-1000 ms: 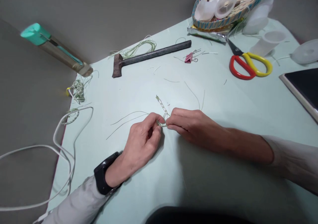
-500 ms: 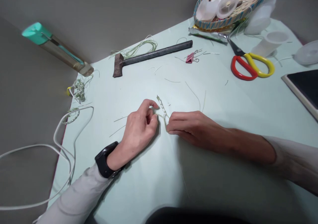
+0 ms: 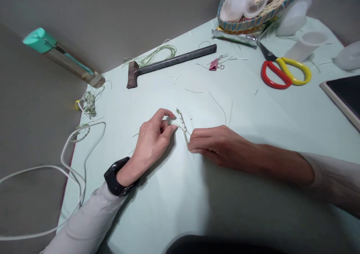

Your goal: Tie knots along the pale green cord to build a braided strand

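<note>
A short green-and-white braided cord (image 3: 181,119) lies on the pale tabletop between my hands, its knotted end pointing away from me. Loose strands fan out from its near end. My left hand (image 3: 153,136), with a black watch on the wrist, pinches a strand on the left between thumb and a curled finger; the index finger arches above. My right hand (image 3: 215,144) is closed on strands at the lower right of the braid, its fingertips pressed together near the table. What lies inside the right fingers is mostly hidden.
Beyond the braid lie a hammer (image 3: 171,61), a coil of green cord (image 3: 160,55) and a pink binder clip (image 3: 214,64). Scissors (image 3: 285,72), a woven basket (image 3: 247,24) and a dark-screened device (image 3: 344,92) are right. A white cable (image 3: 84,160) loops left beside a teal-topped lamp-like object (image 3: 64,57).
My left hand has moved slightly left and away from the braid, drawing its strand outward. The right hand has barely moved. The view has shifted a little.
</note>
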Demonstrator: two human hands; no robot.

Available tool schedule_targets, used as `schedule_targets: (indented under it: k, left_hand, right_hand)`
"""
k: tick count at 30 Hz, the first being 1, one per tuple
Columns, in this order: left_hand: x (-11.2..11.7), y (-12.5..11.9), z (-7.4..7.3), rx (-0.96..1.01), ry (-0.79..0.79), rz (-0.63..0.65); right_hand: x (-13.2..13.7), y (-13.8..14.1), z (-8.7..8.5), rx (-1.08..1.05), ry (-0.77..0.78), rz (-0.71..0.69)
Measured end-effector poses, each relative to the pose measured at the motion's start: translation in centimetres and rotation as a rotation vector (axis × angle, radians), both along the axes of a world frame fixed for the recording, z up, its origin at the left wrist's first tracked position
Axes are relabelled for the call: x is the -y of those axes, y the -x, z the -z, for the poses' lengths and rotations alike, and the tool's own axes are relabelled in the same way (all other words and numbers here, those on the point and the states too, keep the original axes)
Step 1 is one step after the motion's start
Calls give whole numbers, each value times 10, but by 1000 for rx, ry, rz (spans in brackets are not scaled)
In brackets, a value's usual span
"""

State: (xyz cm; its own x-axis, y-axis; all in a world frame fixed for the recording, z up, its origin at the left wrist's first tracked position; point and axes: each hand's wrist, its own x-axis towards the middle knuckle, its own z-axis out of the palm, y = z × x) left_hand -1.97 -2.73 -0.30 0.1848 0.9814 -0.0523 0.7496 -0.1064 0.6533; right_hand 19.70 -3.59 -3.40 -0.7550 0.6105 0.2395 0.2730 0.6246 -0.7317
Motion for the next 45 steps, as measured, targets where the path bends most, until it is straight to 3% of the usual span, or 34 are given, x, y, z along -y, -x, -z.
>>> schedule_targets:
  k: [10, 16, 22, 28, 34, 38, 42, 45]
  left_hand:
    - [-11, -5, 0, -74, -28, 18]
    - [-6, -3, 2, -116, -88, 8]
    - [25, 7, -8, -221, -134, 57]
    - [65, 14, -16, -359, -128, 250]
    - [92, 20, -32, -662, -176, 418]
    - [88, 13, -36, -501, -238, 420]
    - [65, -3, -22, -203, -304, 437]
    - [53, -11, -10, -107, -264, 449]
  right_hand:
    - [0, 0, 1, -17, -32, -3]
    - [1, 0, 3, -26, -53, 3]
    - [1, 1, 7, 6, -83, 3]
    - [-1, 2, 8, 54, -101, 10]
    - [-1, 2, 7, 67, -94, 5]
    - [-1, 2, 6, 46, -81, 2]
    - [0, 3, 5, -2, -65, 12]
    - [-1, 4, 4, -50, -52, 37]
